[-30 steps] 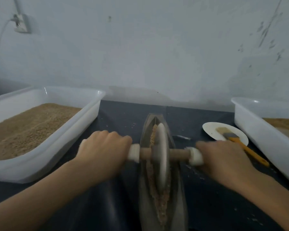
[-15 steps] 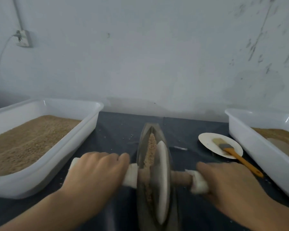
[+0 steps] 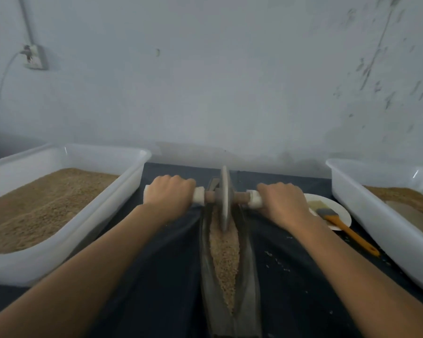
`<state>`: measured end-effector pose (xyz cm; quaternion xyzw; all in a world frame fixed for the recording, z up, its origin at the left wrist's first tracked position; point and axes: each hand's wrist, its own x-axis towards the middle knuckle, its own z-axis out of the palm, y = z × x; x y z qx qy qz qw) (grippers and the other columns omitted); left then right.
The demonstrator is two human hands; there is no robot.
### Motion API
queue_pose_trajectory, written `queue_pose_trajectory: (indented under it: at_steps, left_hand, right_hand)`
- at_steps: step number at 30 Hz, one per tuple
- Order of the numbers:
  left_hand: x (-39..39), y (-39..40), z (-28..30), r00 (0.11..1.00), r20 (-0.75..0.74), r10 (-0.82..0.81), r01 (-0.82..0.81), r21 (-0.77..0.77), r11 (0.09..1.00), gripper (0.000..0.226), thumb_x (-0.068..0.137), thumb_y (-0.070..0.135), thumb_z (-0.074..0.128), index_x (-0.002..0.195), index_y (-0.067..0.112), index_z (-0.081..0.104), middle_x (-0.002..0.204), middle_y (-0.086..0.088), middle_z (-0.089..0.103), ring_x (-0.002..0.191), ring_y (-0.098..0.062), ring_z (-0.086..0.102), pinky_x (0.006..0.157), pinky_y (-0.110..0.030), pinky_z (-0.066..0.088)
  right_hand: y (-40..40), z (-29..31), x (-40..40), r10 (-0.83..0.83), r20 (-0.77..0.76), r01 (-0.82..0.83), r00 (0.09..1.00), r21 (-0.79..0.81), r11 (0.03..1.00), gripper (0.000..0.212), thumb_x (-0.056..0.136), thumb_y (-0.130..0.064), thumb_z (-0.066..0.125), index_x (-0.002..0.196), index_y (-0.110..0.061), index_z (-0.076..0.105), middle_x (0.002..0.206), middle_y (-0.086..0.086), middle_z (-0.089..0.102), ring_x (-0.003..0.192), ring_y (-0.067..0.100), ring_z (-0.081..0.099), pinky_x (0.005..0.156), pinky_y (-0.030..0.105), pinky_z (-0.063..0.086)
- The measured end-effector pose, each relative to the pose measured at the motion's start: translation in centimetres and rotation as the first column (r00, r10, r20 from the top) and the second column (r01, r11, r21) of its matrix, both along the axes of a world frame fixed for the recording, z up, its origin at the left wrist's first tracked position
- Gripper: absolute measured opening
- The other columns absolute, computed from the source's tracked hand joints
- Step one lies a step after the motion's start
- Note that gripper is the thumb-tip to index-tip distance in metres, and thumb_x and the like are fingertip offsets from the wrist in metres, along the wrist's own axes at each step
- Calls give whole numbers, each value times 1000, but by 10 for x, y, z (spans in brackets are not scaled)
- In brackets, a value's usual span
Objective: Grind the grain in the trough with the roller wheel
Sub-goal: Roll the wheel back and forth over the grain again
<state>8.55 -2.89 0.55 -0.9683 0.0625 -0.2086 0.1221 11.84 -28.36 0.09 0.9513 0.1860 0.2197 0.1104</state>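
A narrow boat-shaped metal trough (image 3: 248,276) lies lengthwise on the dark table in front of me, with tan grain (image 3: 224,254) along its groove. The grey roller wheel (image 3: 225,198) stands upright at the trough's far end on a wooden axle with white wrapped handles. My left hand (image 3: 169,195) grips the left handle. My right hand (image 3: 282,203) grips the right handle. Both arms are stretched forward.
A white tub (image 3: 122,198) full of tan grain sits at the left. Another white tub (image 3: 366,215) with grain stands at the right. Between it and the trough lies a white plate (image 3: 340,211) with an orange-handled brush (image 3: 340,224). A pale wall rises right behind the table.
Both hands have pushed the roller wheel away from me, from the middle of the trough to its far end. Grain in the near part of the groove is now uncovered.
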Motion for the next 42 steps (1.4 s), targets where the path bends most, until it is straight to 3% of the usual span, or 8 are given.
queue_pose_trajectory:
  at_steps: [5,10,13,16,23,30,37,42]
  left_hand:
    - [-92,0,-1,984,-62,-169,170,19,985,38,77,40,67,85,36,30,72,12,49,60,-13,47,55,-29,28]
    - [-142,12,-12,947,-70,-313,313,-11,950,50,42,35,82,73,33,42,53,12,46,41,-12,47,38,-26,29]
    - [-106,10,-18,987,-75,-143,146,36,989,42,71,42,69,78,36,28,63,12,46,54,-11,48,51,-29,28]
    - [-48,2,-14,996,69,-51,50,24,998,28,78,39,63,78,30,35,72,3,62,64,-23,62,53,-30,28]
    - [-12,-4,-9,999,37,18,-14,-86,996,13,87,35,56,92,25,49,89,1,62,83,-27,63,61,-32,31]
    - [-153,11,-14,954,112,-277,280,-17,960,81,28,35,87,75,33,21,54,10,19,37,-11,17,48,-18,-3]
    - [-75,-3,-15,999,26,-20,19,25,1000,28,84,38,59,82,31,31,73,8,51,66,-21,56,56,-32,30]
    - [-4,-8,-5,997,80,20,-16,-44,999,8,85,28,55,88,23,50,68,6,45,60,-21,42,58,-33,32]
  right_hand:
    - [-32,-7,-94,123,-72,-121,990,23,992,34,67,-47,66,76,-33,37,66,-7,57,58,17,59,50,36,48]
    - [-41,3,-139,236,-16,-236,972,-5,972,72,30,-49,80,67,-38,18,45,-12,40,34,9,41,35,20,23]
    - [-26,7,-106,170,6,-168,985,-119,979,59,51,-47,79,70,-36,24,52,-9,49,42,10,36,42,20,11]
    - [-10,8,-44,40,-54,-41,998,-21,999,31,78,-48,64,76,-35,36,75,-6,60,59,17,44,50,28,26]
    - [0,10,-21,5,-90,-2,996,24,1000,23,80,-44,61,80,-32,41,86,1,65,73,27,57,58,33,34]
    - [-35,12,-135,285,59,-282,957,-48,958,47,45,-39,80,69,-31,40,54,-7,51,43,16,48,37,29,37]
    - [-15,2,-77,28,-84,-29,996,-10,1000,36,77,-50,63,71,-34,31,64,-8,49,59,16,47,48,27,22]
    - [1,4,-8,-38,-64,42,997,69,997,24,79,-44,63,76,-31,44,82,0,64,68,25,52,59,32,32]
